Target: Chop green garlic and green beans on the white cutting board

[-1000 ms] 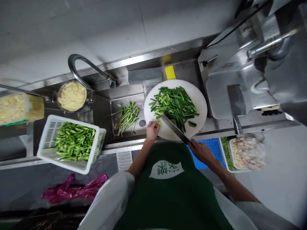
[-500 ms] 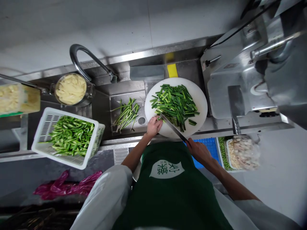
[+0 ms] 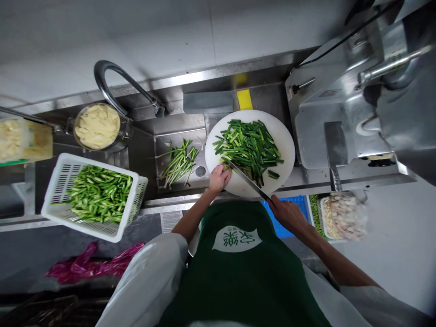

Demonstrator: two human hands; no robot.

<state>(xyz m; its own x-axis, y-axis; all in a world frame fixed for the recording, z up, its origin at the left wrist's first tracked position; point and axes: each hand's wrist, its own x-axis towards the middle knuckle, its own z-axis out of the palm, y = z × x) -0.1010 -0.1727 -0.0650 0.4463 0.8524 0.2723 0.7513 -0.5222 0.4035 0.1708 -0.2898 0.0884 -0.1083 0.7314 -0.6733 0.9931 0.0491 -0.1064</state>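
Observation:
On a round white cutting board (image 3: 284,136) lies a heap of cut green garlic stalks (image 3: 254,145), dark green with paler pieces. My left hand (image 3: 219,178) is closed on a few pale green stalks (image 3: 225,160) at the board's near left edge. My right hand (image 3: 283,210) grips the dark handle of a knife (image 3: 250,180), whose blade slants up and left across the board. The blade tip is close beside my left fingers, at the stalks. Uncut stalks with pale ends (image 3: 180,162) lie in the sink to the left.
A white basket of sliced green peppers (image 3: 47,197) stands left, near a pot of pale slices (image 3: 97,126) and a curved faucet (image 3: 116,68). At right, a cleaver (image 3: 335,145) lies by a steel machine (image 3: 316,113). A yellow block (image 3: 244,99) sits behind the board.
My right hand and the knife have shifted slightly to the right. The left hand stays on the stalks at the board's edge, almost unmoved.

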